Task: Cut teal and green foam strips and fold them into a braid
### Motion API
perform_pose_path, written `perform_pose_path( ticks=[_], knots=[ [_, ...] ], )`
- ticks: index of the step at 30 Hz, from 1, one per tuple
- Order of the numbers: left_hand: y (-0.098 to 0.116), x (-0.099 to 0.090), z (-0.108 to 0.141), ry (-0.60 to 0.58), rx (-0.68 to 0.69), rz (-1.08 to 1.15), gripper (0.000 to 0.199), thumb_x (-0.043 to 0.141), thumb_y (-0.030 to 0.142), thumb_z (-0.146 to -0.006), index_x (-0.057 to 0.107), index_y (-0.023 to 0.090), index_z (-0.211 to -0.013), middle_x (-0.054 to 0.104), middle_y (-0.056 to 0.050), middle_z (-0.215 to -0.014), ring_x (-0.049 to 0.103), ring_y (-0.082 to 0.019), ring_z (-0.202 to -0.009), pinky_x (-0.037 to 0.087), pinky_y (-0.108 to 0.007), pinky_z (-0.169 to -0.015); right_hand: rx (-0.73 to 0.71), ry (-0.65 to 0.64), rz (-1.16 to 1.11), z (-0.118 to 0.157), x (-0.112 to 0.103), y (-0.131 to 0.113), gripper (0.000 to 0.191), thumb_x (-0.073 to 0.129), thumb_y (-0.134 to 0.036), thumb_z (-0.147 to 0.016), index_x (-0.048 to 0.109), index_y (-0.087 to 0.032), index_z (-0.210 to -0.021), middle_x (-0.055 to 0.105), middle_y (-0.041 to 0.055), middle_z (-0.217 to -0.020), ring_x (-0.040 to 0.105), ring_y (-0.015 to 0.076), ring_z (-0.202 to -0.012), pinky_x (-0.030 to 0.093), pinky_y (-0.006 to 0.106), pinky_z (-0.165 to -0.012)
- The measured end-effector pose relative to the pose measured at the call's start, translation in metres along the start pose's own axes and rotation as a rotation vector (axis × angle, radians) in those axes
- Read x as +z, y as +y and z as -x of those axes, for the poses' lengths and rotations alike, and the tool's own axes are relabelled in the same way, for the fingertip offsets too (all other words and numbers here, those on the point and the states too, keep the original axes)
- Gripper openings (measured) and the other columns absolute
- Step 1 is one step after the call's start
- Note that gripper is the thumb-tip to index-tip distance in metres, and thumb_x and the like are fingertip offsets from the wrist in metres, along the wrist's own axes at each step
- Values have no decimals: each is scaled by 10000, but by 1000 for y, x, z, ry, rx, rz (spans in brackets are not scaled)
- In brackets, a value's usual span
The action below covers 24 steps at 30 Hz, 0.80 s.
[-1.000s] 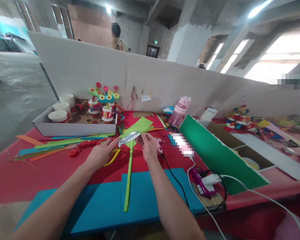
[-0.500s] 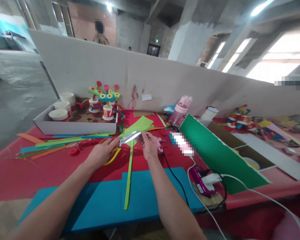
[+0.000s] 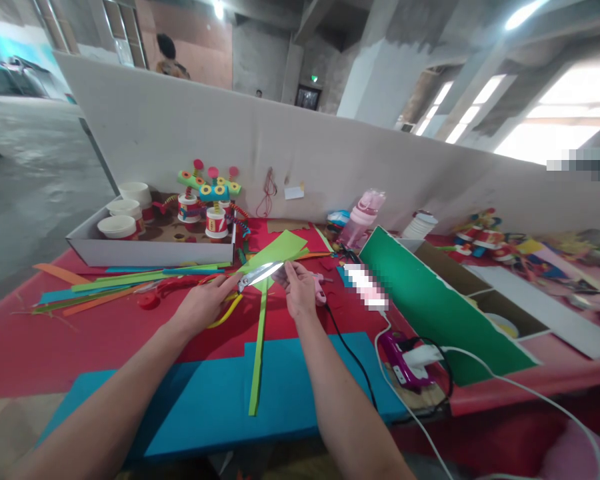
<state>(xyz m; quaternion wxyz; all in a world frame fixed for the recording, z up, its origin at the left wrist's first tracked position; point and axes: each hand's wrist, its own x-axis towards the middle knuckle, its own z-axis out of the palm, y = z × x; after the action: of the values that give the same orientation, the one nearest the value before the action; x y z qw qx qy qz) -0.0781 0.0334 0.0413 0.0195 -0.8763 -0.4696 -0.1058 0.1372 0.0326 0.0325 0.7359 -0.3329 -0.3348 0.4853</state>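
Note:
A pair of scissors (image 3: 260, 275) with yellow handles lies across the middle, its bright blades pointing right. My left hand (image 3: 207, 300) is closed on it near the pivot, with the yellow loops below the fingers. My right hand (image 3: 300, 287) is closed in a pinch at the blade tips; whatever sits between those fingers is too small to make out. Behind the blades lies a light green paper sheet (image 3: 287, 245). A narrow green paper strip (image 3: 258, 360) runs from beneath the blades toward me, over blue foam sheets (image 3: 305, 380).
Left stands a white box (image 3: 150, 254) with paper cups and cup figures. Coloured strips (image 3: 120, 287) and a red-handled tool (image 3: 175, 287) lie before it. A pink glue gun (image 3: 320, 290), purple power strip (image 3: 405, 367), cables, pink bottle (image 3: 363, 219) and green-sided box (image 3: 430, 313) are right.
Both hands and the scissors stay almost in place, with only a slight shift of the view. In the background a person has moved left behind the partition.

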Motion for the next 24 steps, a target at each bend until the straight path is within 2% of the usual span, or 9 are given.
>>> perform_pose_path(
  ticks=[7, 14, 24],
  knots=[
    [0, 2, 0, 25, 12, 6, 470, 348, 271, -913, 376, 261, -1383, 569, -111, -1220, 630, -195, -763, 417, -250, -551, -12, -6, -33, 0, 1, 0, 231, 759, -364, -684, 630, -186, -755, 688, -27, -677, 676, 125, -632, 597, 287, -713],
    [2, -1, 0, 35, 19, 49, 510, 363, 267, -899, 354, 238, -1408, 574, -122, -1204, 625, -204, -826, 448, -251, -594, -19, -24, -27, 2, 3, 1, 218, 763, -355, -686, 640, -186, -749, 691, -23, -671, 682, 132, -622, 600, 304, -720],
    [2, 1, 1, 44, 34, 93, 491, 340, 298, -916, 354, 227, -1402, 568, -125, -1221, 632, -203, -826, 443, -247, -570, 12, -50, -50, 3, 5, 2, 203, 757, -344, -696, 641, -184, -742, 701, -18, -696, 686, 134, -646, 594, 308, -742]
  ],
)
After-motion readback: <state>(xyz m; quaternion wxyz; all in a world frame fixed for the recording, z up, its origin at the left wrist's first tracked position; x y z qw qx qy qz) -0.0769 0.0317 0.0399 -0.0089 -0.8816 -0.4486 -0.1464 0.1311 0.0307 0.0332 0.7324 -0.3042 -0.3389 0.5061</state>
